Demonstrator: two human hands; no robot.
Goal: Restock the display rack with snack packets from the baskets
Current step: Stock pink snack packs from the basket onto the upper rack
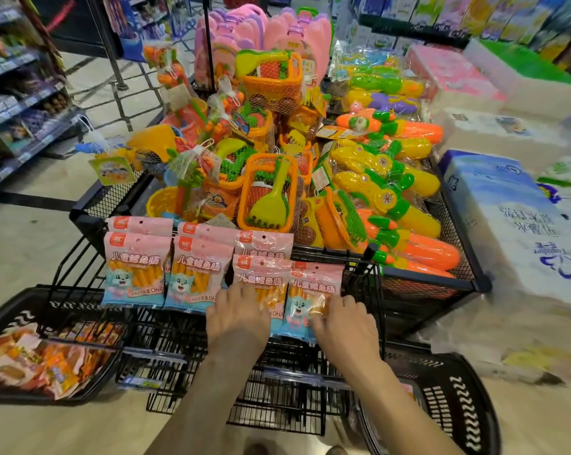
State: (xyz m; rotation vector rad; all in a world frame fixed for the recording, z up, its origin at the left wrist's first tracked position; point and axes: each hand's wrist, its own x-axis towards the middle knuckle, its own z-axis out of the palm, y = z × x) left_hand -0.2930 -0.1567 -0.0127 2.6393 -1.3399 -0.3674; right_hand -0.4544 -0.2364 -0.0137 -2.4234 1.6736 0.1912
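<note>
Pink-and-blue snack packets [135, 270] hang in rows on the black wire display rack [166, 336]. My left hand [236, 318] lies flat with straight fingers against the third packet [261, 274] from the left. My right hand [346, 326] touches the rightmost packet [305, 297] at its right edge; whether the fingers pinch it is hidden. A black basket [11, 316] at the lower left holds orange snack packets [44, 362]. A second black basket [455, 399] stands at the lower right, its contents mostly hidden behind my right arm.
Behind the rack a black mesh bin [442, 284] is piled with plastic beach toys [267, 195] and water guns [389, 195]. Tissue packs [507, 231] are stacked on the right. Store shelves [18, 106] line the left aisle.
</note>
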